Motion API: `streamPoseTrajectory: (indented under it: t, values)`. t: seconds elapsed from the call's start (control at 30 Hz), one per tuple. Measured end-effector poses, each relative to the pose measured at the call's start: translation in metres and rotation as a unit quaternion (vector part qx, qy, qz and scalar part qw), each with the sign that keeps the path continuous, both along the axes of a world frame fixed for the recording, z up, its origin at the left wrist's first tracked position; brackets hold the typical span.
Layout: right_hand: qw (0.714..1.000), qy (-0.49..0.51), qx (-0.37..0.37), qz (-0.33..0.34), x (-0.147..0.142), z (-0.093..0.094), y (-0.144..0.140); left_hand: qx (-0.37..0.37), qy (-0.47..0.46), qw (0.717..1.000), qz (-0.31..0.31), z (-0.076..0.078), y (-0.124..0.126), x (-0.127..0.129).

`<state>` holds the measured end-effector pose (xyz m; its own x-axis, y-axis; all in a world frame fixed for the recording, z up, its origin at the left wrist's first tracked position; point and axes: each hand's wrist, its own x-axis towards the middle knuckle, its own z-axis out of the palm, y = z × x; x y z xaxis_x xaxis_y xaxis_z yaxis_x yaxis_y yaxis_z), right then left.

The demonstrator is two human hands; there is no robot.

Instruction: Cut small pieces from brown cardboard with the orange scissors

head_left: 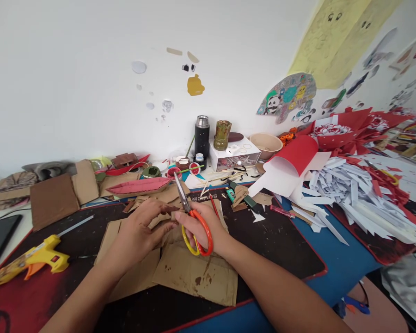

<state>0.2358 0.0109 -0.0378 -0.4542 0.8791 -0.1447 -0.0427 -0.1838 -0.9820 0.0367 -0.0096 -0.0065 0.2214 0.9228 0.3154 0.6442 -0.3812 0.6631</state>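
Observation:
My right hand [208, 226] grips orange-and-yellow-handled scissors [190, 217], blades shut and pointing up and away. My left hand [143, 226] pinches a small piece of brown cardboard [166, 216] right beside the scissor blades. Both hands hover over larger stained cardboard sheets [197, 275] lying on a dark desk mat [284, 245].
A yellow glue gun [34, 258] lies at the left on the mat. Cardboard pieces [55, 196] and a red paper boat shape [138, 186] sit behind. A black flask [202, 135], a white box [234, 155] and a bowl [266, 143] stand by the wall. White and red paper strips [353, 194] pile at the right.

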Motion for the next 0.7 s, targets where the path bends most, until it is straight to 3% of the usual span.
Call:
streamPoseTrajectory:
  t: [0.2, 0.37, 0.7]
  values:
    - [0.999, 0.024, -0.021, -0.002, 0.002, 0.003, 0.001, 0.125, 0.019, 0.992, -0.017, -0.010, 0.004, -0.009]
    - [0.995, 0.074, -0.055, -0.020, 0.003, -0.001, 0.006, 0.121, 0.005, 0.992, 0.026, -0.021, 0.006, -0.020]
    - [0.993, 0.086, -0.085, 0.003, 0.005, 0.000, 0.007, 0.157, -0.006, 0.987, -0.021, -0.016, 0.004, -0.009]
